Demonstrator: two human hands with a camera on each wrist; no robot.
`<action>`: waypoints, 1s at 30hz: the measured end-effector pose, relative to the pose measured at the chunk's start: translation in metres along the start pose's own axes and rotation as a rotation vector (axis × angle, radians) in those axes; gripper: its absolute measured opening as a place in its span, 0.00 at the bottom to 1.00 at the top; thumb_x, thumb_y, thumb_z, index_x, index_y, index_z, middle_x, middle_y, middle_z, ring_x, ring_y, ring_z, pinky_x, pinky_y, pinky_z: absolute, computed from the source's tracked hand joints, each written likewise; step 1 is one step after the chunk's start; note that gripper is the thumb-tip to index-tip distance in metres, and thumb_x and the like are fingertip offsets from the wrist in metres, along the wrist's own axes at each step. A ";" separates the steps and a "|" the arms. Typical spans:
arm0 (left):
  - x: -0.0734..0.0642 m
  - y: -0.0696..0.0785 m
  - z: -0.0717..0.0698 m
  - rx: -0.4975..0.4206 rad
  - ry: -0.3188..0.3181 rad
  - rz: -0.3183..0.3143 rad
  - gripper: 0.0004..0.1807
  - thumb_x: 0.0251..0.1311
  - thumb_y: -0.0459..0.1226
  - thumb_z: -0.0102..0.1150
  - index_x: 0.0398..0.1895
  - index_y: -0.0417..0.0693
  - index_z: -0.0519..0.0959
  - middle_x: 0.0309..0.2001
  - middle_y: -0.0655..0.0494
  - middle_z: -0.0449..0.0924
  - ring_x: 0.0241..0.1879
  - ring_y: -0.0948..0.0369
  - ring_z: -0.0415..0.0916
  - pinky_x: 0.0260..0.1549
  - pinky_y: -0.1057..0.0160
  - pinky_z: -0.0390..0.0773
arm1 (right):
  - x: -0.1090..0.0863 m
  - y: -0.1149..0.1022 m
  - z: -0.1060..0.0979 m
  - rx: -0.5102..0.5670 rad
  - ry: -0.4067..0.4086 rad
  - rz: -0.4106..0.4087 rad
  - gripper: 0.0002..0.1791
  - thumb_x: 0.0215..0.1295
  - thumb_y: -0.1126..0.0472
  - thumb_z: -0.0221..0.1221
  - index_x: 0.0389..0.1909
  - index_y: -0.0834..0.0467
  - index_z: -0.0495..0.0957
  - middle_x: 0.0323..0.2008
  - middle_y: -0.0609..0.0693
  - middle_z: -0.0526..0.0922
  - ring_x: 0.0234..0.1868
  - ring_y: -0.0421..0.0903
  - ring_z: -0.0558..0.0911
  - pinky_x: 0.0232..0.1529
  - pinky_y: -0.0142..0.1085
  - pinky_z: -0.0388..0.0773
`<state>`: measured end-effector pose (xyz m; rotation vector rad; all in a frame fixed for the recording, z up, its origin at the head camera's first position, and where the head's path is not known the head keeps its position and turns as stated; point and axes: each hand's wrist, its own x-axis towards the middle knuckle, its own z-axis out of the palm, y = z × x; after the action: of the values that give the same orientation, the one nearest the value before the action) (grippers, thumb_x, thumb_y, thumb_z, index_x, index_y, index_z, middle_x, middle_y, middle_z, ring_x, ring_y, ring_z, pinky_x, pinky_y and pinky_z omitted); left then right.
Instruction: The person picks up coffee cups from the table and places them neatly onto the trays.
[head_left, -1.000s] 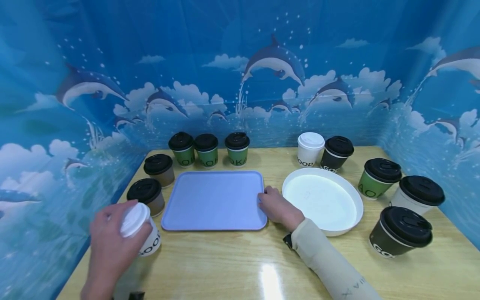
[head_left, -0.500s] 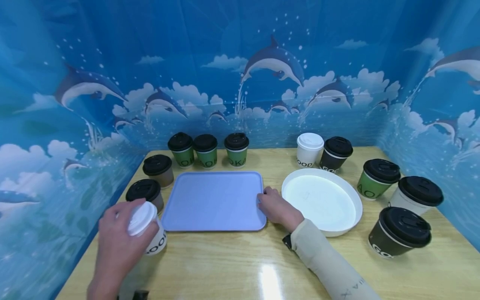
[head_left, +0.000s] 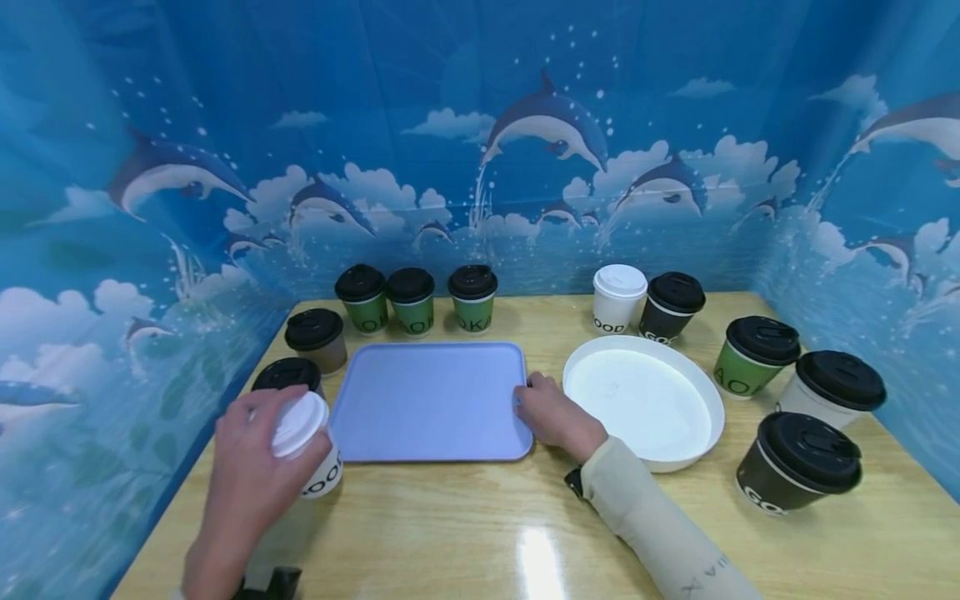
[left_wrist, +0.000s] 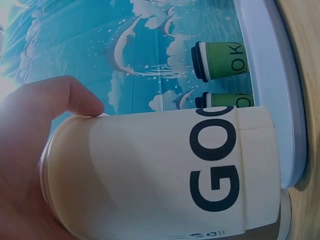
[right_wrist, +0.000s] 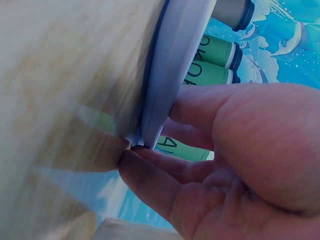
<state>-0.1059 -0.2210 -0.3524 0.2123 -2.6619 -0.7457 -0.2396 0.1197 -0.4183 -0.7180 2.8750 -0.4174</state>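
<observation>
My left hand (head_left: 258,467) grips a white paper cup (left_wrist: 160,170) by its white lid (head_left: 300,421), at the near left corner of the lilac tray (head_left: 431,400). Large dark letters run round the cup, which overlaps a brown cup with a black lid (head_left: 287,375) in the head view. At the tray's right edge my right hand (head_left: 555,417) pinches the rim. The right wrist view shows the thumb (right_wrist: 192,105) over the tray wall and the other fingers at its lower edge.
Behind the tray stand green cups with black lids (head_left: 472,312), and another brown cup (head_left: 318,342) is at its left. A round white dish (head_left: 708,433) lies to the right. Beyond it are a white-lidded cup (head_left: 617,308) and several black-lidded cups (head_left: 798,467).
My left hand has moved right and slightly away from me with the white cup, bringing it closer to the tray. The right hand and the tray have stayed in place.
</observation>
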 end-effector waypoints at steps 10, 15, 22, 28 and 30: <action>0.003 0.004 0.002 -0.003 0.013 0.027 0.34 0.55 0.45 0.71 0.67 0.52 0.76 0.66 0.36 0.62 0.58 0.37 0.61 0.37 0.37 0.74 | 0.001 0.000 0.000 -0.005 -0.006 0.011 0.17 0.79 0.63 0.52 0.59 0.69 0.79 0.59 0.72 0.74 0.58 0.65 0.76 0.58 0.55 0.77; 0.005 0.007 0.004 -0.006 0.034 0.055 0.33 0.53 0.43 0.71 0.65 0.52 0.77 0.65 0.37 0.64 0.58 0.37 0.62 0.38 0.36 0.74 | 0.001 -0.001 0.001 0.000 -0.004 0.005 0.17 0.79 0.63 0.52 0.59 0.69 0.79 0.58 0.72 0.74 0.57 0.65 0.76 0.58 0.56 0.77; 0.008 0.012 0.006 0.011 0.040 0.084 0.32 0.53 0.43 0.71 0.64 0.52 0.77 0.64 0.36 0.64 0.58 0.37 0.62 0.39 0.35 0.75 | 0.002 -0.001 0.001 0.000 -0.011 0.021 0.17 0.79 0.63 0.52 0.59 0.68 0.79 0.58 0.71 0.74 0.57 0.64 0.76 0.58 0.55 0.77; 0.010 0.013 0.008 -0.001 0.054 0.129 0.31 0.52 0.42 0.71 0.62 0.51 0.78 0.63 0.36 0.66 0.56 0.38 0.63 0.37 0.36 0.74 | 0.002 0.000 0.002 -0.001 -0.010 0.015 0.17 0.79 0.63 0.51 0.59 0.68 0.79 0.58 0.71 0.74 0.57 0.64 0.76 0.58 0.55 0.77; 0.010 0.013 0.009 -0.005 0.055 0.143 0.30 0.52 0.42 0.71 0.62 0.51 0.78 0.63 0.36 0.66 0.56 0.38 0.63 0.37 0.37 0.74 | 0.001 0.001 0.003 -0.002 -0.009 0.014 0.17 0.79 0.63 0.52 0.59 0.68 0.79 0.58 0.71 0.74 0.57 0.65 0.76 0.58 0.56 0.77</action>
<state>-0.1195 -0.2080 -0.3493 0.0404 -2.5909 -0.6907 -0.2404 0.1191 -0.4213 -0.6976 2.8706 -0.4086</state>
